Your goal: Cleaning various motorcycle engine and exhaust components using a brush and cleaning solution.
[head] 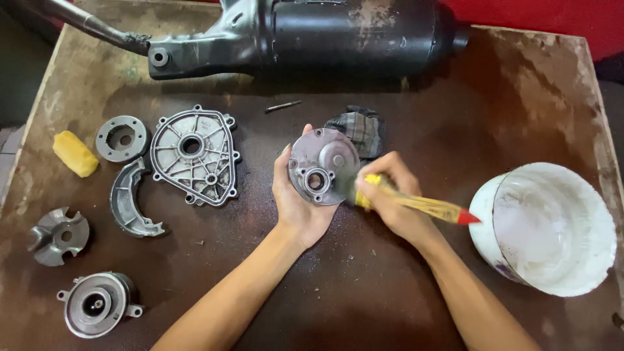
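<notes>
Stained brown wooden table (455, 117): cover brushing.
Left hand (296, 205) fingers clamp round grey metal cover (323, 166); right hand (390, 201) fingers pinch yellow-handled brush (416, 205) beside it.

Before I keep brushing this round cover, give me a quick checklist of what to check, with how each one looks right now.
1. Left hand grips the round metal cover firmly: ok, fingers wrap its edge.
2. Right hand holds the yellow-handled brush: ok.
3. Bristles touch the cover: cannot tell, the brush head is blurred.
4. White bucket within reach: ok, it sits just right of the brush handle.
5. Liquid in the bucket: cannot tell.
6. Other parts out of the way: ok, the ribbed cover plate and curved piece lie apart to the left.
</notes>
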